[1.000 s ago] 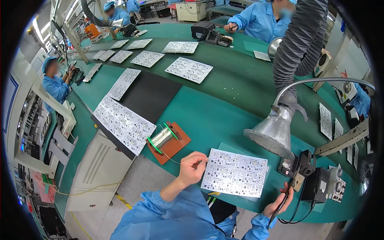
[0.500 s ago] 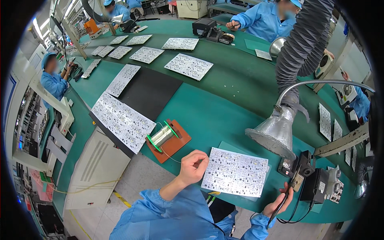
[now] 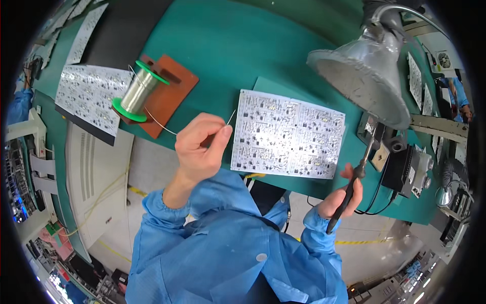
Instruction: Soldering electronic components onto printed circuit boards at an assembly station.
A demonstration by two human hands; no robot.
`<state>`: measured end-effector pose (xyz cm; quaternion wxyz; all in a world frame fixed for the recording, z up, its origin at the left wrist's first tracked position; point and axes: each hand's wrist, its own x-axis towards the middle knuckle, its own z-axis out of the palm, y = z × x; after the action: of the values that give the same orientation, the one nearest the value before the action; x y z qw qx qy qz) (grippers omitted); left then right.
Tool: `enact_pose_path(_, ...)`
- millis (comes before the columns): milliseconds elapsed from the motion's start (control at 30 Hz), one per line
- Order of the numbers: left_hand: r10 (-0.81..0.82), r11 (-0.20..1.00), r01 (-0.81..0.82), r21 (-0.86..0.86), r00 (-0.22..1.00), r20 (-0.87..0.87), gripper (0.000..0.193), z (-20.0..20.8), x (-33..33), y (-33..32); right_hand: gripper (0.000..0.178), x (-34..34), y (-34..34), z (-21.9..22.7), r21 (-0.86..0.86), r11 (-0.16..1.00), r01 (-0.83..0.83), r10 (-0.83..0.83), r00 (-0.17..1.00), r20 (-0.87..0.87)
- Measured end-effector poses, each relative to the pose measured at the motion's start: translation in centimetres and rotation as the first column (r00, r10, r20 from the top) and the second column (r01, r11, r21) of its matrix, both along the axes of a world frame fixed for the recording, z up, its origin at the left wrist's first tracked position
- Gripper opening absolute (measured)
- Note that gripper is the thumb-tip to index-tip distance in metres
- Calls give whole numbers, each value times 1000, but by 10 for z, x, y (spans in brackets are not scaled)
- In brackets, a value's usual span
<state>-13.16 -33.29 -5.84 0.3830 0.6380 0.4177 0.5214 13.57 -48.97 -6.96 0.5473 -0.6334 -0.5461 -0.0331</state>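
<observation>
My left hand pinches a thin solder wire, whose short end sticks up beside the left edge of a white circuit board. From the back of that hand the wire runs to a solder spool with green flanges, set on a reddish-brown stand. Fingers of my right hand are wrapped round a black-handled soldering iron. Its metal shaft points away from me, toward the soldering iron holder right of the board. Small dark components cover the board, which lies flat on a green sheet.
A metal fume hood hangs low over the board's far right. Beyond the holder stands a black box with cables. More populated boards lie on a black mat at the left. The green bench ends near my waist.
My view has tipped downward, so the bench's far part and most co-workers have left it. The wire end now shows above my left hand. Both hands keep their hold.
</observation>
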Motion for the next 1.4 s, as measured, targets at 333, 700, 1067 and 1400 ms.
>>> enact_pose_path(333,-46,998,46,-36,999,-7,5,2,-1,3,45,-5,15,9,-146,983,-110,117,992,37)
enact_pose_path(700,-109,987,117,107,991,-74,16,1,-4,4,49,-21,28,30,-166,957,-239,229,971,-75)
enact_pose_path(1067,-257,962,257,87,966,-15,15,-2,-9,2,24,-43,53,61,-151,862,-484,451,868,-209)
enact_pose_path(1400,-491,871,491,12,871,19,16,4,-17,0,16,-41,51,64,-118,776,-619,563,765,-311)
